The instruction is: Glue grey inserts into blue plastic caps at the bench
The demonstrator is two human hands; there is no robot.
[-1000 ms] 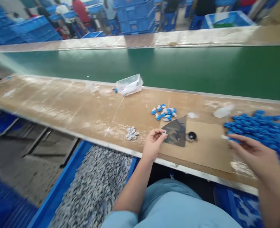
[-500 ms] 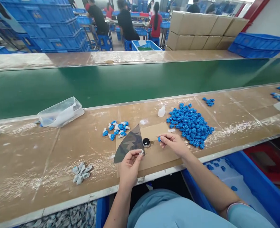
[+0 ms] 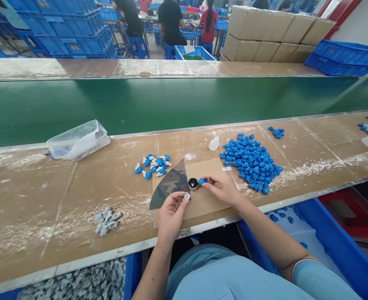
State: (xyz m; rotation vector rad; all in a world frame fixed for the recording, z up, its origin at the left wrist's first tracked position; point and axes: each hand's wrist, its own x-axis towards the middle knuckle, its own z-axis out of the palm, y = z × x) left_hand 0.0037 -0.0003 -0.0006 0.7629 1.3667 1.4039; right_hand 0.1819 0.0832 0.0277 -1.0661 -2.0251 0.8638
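Between the thumb and fingers of my left hand (image 3: 172,211) is a small grey-white plastic piece (image 3: 187,196). My right hand (image 3: 223,188) pinches a small blue plastic piece (image 3: 202,181), close to the right side of a round black cup with a metal rim (image 3: 193,183). The cup stands on a cardboard sheet (image 3: 207,206). A dark camouflage-patterned fan-shaped sheet (image 3: 168,189) lies left of the cup, partly behind my left hand. The two pieces are apart from each other.
A heap of blue pieces (image 3: 252,162) lies to the right, joined blue-and-white pieces (image 3: 152,166) to the left, grey pieces (image 3: 106,221) nearer me. A clear plastic container (image 3: 79,141) lies by the green conveyor belt (image 3: 159,104). Blue bins (image 3: 340,246) stand below the table edge.
My right hand has moved left with the blue piece, to beside the black cup. My left hand still holds the grey-white piece, now turned with its opening visible. The view has tilted down slightly.
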